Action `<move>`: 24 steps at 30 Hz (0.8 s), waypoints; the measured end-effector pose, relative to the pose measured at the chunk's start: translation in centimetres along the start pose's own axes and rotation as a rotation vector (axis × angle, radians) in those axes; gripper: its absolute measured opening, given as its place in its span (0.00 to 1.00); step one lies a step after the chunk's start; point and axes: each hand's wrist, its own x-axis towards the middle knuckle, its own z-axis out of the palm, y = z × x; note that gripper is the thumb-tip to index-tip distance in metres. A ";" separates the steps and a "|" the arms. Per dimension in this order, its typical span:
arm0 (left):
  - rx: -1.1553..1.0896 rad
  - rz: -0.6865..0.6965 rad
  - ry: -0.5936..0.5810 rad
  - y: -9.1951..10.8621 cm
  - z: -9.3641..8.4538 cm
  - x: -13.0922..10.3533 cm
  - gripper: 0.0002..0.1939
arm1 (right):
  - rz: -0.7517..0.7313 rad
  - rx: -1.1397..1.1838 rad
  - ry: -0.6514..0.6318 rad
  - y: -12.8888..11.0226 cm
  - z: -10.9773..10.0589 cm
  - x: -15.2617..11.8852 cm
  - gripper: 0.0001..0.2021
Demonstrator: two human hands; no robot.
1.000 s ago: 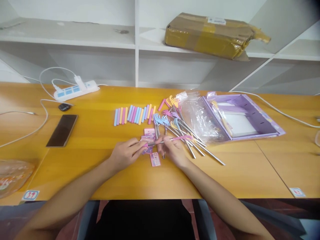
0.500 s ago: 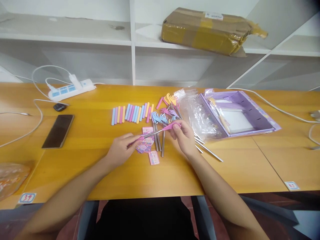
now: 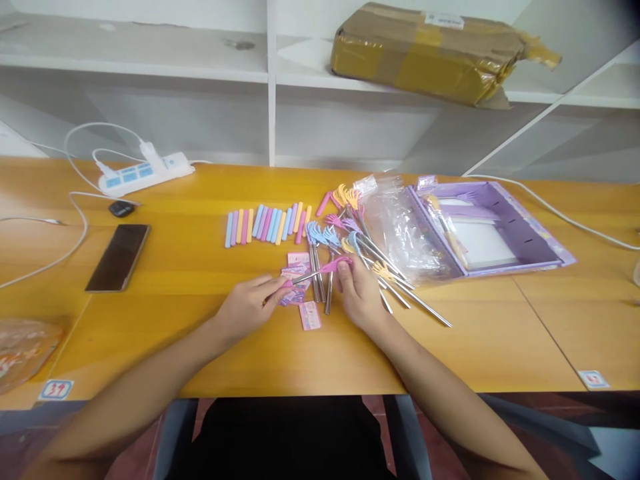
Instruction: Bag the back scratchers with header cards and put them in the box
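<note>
A back scratcher [image 3: 327, 267] with a pink claw head, a thin metal rod and a pink handle end is stretched between my hands, above the table. My left hand [image 3: 249, 308] is closed round its pink handle end. Thumb and fingers of my right hand [image 3: 361, 293] pinch the pink head, partly covering it. Beneath lie small pink printed cards [image 3: 310, 316]. Blue-headed back scratchers [image 3: 317, 233] with metal rods rest just behind, and yellow, pink and purple ones [image 3: 383, 270] are strewn near my right hand. Pastel handle tubes [image 3: 267, 223] lie in a row farther back.
A purple box [image 3: 520, 233] stands open at the right, with clear plastic bags [image 3: 407, 230] beside it. At the left are a phone [image 3: 118, 258], a power strip [image 3: 150, 175] with cables and a dark plug [image 3: 121, 208]. A taped carton [image 3: 425, 53] sits on the shelf.
My right hand has moved slightly left and down with the pink head, and the back scratcher has become less tilted. A yellow claw head beside that hand is now uncovered. The view has shifted a little.
</note>
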 end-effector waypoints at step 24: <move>0.116 -0.139 -0.319 0.1 -1.0 1.9 0.14 | -0.265 -0.335 -0.254 -4.8 -4.6 2.1 0.10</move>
